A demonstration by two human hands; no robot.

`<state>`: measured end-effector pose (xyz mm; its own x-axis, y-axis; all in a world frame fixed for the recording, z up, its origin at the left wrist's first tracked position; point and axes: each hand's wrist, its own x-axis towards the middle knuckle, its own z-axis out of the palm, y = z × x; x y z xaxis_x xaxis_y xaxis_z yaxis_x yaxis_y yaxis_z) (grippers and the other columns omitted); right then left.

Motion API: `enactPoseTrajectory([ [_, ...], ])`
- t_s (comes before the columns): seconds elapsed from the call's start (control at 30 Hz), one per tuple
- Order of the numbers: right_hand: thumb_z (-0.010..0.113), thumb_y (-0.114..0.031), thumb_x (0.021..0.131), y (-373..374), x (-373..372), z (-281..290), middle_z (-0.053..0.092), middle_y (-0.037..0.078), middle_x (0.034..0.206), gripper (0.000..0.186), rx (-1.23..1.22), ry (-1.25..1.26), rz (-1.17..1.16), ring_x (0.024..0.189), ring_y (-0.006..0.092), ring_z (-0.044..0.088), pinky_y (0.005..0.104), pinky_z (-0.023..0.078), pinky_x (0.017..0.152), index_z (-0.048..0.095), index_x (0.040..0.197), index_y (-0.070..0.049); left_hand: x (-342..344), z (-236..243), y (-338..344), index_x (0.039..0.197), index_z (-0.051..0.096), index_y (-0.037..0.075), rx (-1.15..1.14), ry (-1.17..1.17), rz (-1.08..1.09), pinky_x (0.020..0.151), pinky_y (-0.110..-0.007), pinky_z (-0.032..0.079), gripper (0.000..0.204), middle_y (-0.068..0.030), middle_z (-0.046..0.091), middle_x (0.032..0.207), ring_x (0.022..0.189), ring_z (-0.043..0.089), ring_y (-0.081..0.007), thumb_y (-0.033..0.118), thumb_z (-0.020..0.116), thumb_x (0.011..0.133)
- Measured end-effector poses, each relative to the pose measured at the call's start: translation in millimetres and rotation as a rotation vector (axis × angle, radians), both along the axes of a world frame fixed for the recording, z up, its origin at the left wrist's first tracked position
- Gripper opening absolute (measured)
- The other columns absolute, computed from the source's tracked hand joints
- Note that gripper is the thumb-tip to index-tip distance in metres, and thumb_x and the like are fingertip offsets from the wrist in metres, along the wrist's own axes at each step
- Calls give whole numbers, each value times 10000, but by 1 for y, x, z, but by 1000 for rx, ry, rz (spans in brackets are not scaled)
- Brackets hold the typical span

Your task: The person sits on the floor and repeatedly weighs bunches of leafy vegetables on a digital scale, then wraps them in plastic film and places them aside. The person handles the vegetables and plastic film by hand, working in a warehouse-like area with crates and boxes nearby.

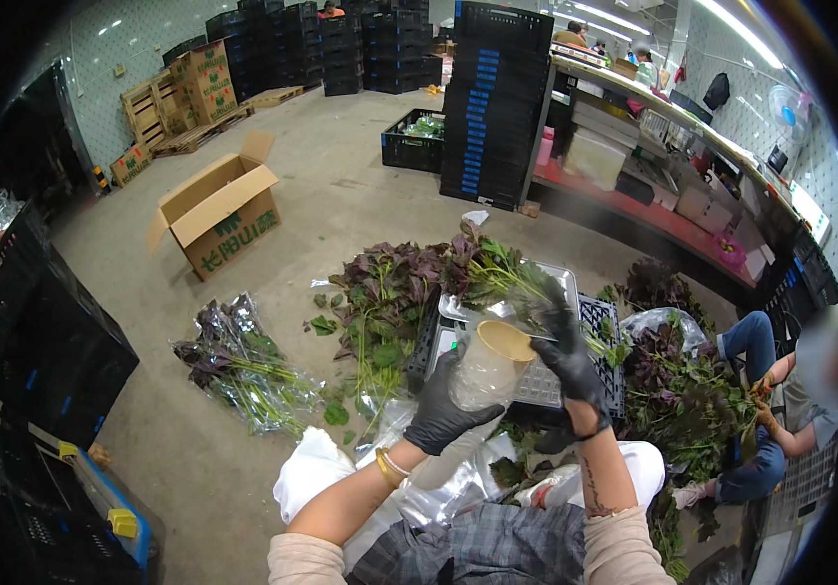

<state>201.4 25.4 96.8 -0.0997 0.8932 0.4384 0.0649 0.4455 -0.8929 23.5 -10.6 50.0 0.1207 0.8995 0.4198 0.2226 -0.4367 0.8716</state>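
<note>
Head | left fingers cupped round tube | right fingers raised, grasping leafy stems

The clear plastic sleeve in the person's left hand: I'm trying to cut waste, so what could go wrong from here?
The thin plastic sleeve is crumpled in the left hand beside the tan-rimmed opening, so it might tear or slip. Loose leafy stalks lie on the bare floor, where they could get dirty or trodden on. The plastic-wrapped bundle also lies there, and its leaves might be crushed underfoot.
</note>
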Motion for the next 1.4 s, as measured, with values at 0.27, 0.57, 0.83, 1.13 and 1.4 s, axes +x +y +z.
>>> enactPoseTrajectory([
  [0.27,654,-190,744,0,-18,-58,518,60,1109,540,-527,350,313,1005,143,478,283,377,875,422,1204,-31,0,-28,16,1098,358,-11,-184,-195,-29,840,-334,414,820,-146,479,1051,952,497,-215,303,829,504],
  [0.57,707,-248,696,12,-46,-54,600,82,949,491,-395,118,36,819,135,560,266,453,720,510,1078,-12,2,-51,41,1334,32,95,-12,-176,0,938,-338,348,977,-169,304,1277,1126,384,-236,96,727,648],
  [0.83,594,-325,805,16,-61,-44,529,174,1066,577,-204,-25,-3,951,238,537,321,415,822,346,1205,8,-2,-38,46,1267,248,48,-166,-231,-62,910,-335,385,973,-122,403,1211,1088,430,-229,142,823,488],
  [1.13,700,-562,559,144,74,-89,393,230,1236,1013,-92,-926,-316,1174,319,363,373,285,981,292,1245,63,-19,-36,43,1190,311,31,-195,-245,107,855,-330,416,842,-125,470,1119,993,495,-222,199,815,537],
  [1.4,685,-328,574,197,101,-179,574,244,952,706,-530,-1239,-478,946,312,565,392,448,810,467,1112,74,-10,-30,44,1213,299,38,-201,-227,43,885,-327,402,875,-125,453,1148,1028,482,-216,167,821,523],
])
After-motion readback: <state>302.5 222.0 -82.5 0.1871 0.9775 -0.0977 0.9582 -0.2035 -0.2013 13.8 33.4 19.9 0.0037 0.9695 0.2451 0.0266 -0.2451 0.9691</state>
